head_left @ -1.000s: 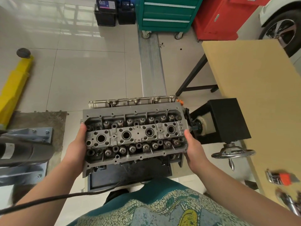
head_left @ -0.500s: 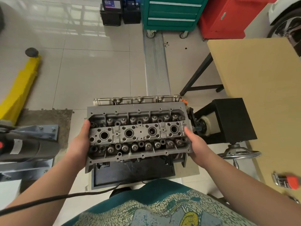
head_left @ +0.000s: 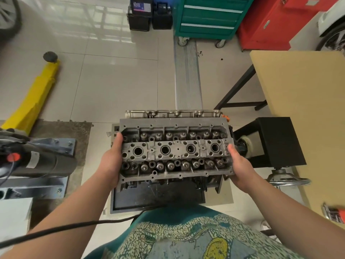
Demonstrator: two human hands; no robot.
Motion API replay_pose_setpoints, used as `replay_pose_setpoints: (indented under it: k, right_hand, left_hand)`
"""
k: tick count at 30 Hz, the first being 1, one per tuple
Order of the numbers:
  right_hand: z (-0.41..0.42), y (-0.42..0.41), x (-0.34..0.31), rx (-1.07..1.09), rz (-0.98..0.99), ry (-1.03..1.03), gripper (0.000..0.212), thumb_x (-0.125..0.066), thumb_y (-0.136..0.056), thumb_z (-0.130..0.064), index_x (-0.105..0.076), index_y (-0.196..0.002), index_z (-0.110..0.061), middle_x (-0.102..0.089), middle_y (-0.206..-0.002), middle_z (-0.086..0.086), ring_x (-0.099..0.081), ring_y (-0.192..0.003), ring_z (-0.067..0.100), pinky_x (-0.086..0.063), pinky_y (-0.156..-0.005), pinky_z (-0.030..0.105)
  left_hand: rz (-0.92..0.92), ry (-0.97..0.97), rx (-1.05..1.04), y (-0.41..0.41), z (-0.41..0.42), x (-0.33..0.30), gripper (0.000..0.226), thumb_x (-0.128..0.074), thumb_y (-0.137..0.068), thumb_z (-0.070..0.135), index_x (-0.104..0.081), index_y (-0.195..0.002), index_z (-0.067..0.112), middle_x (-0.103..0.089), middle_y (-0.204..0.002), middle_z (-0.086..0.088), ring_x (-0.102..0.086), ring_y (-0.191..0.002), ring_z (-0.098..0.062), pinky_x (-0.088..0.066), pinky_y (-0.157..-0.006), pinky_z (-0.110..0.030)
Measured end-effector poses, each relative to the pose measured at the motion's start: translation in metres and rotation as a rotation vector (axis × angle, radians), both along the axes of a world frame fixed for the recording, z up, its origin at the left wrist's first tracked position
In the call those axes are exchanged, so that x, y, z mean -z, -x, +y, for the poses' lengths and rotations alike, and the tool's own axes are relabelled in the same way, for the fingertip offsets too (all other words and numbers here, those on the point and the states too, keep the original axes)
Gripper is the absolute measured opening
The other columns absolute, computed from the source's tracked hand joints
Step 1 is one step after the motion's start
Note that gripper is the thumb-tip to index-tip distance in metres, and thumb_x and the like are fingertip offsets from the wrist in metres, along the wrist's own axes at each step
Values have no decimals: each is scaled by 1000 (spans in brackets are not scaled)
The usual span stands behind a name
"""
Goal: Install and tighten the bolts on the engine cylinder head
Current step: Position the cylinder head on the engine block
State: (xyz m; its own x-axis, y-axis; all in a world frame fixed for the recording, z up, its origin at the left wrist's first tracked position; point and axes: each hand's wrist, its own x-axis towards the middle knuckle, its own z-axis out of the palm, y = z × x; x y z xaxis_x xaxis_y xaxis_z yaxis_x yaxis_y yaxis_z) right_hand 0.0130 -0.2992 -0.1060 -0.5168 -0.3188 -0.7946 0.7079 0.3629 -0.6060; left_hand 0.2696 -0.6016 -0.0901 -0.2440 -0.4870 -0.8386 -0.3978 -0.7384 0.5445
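A grey metal cylinder head point(head_left: 175, 150) with four large round bores and rows of valve springs is held level in front of me. My left hand point(head_left: 112, 161) grips its left end and my right hand point(head_left: 240, 165) grips its right end. Just beyond and below it, the engine block point(head_left: 171, 114) shows its top edge on a black stand point(head_left: 158, 197). No bolts are visible in the head's bolt holes.
A tan workbench point(head_left: 308, 109) stands at the right with a red-and-silver tool point(head_left: 334, 214) near its front edge. A black box point(head_left: 280, 141) and handwheel point(head_left: 289, 181) flank the stand. A yellow lift arm point(head_left: 35, 98) and a black motor point(head_left: 37, 163) lie left; a cable point(head_left: 74, 226) crosses my left arm.
The cylinder head, held in both hands, has shifted slightly forward and to the right toward the engine block. My grip on both ends is unchanged.
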Motion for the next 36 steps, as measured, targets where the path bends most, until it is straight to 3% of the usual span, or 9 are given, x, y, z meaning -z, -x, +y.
replay_pose_setpoints:
  k: [4, 11, 15, 20, 26, 31, 36]
  right_hand:
    - [-4, -9, -2, 43, 2, 25, 52, -54, -99, -62, -71, -127, -22, -77, -119, 10, -75, -106, 30, -58, -86, 48]
    - [-5, -7, -3, 29, 24, -24, 52, -55, -98, -64, -73, -122, -22, -78, -115, 8, -76, -103, 27, -57, -90, 46]
    - [-2, -10, -2, 14, 23, -38, 54, -55, -96, -68, -74, -121, -24, -78, -116, 6, -77, -103, 25, -58, -84, 43]
    - [-4, -1, -4, -36, 30, -89, 55, -57, -95, -68, -73, -119, -21, -79, -112, 7, -77, -100, 26, -57, -88, 46]
    - [-3, 0, -1, -31, 35, -82, 58, -59, -94, -68, -72, -122, -19, -78, -114, 8, -77, -102, 27, -57, -93, 48]
    - [-4, 3, -3, -25, 52, -108, 58, -59, -94, -67, -69, -126, -19, -79, -112, 7, -77, -100, 25, -57, -94, 48]
    - [-6, -3, -4, 7, 59, -92, 60, -60, -93, -68, -69, -124, -17, -79, -111, 7, -78, -98, 26, -59, -87, 45]
  left_hand:
    - [-8, 9, -1, -3, -5, 3, 76, -62, -78, 87, -74, -109, 18, -82, -89, -11, -80, -75, -32, -62, -53, -48]
    - [2, 28, 19, -3, -5, 10, 77, -59, -78, 88, -74, -112, 20, -82, -96, -9, -81, -82, -31, -64, -61, -50]
    - [-36, 70, 23, -3, -4, 9, 75, -58, -79, 89, -73, -106, 21, -82, -88, -5, -81, -76, -28, -64, -67, -46]
    - [-38, 65, 10, -1, -5, 9, 74, -59, -77, 89, -72, -104, 22, -82, -87, -7, -81, -77, -31, -64, -77, -56]
    - [-51, 56, -14, 0, -5, 9, 73, -59, -77, 89, -71, -103, 22, -82, -83, -7, -80, -71, -30, -64, -61, -47]
    - [-53, 41, -23, 0, -3, 9, 72, -60, -78, 88, -69, -102, 21, -81, -82, -7, -80, -71, -30, -64, -61, -49]
    - [-34, 56, -19, 0, -3, 6, 67, -61, -82, 83, -69, -103, 20, -82, -82, -7, -80, -69, -29, -62, -50, -46]
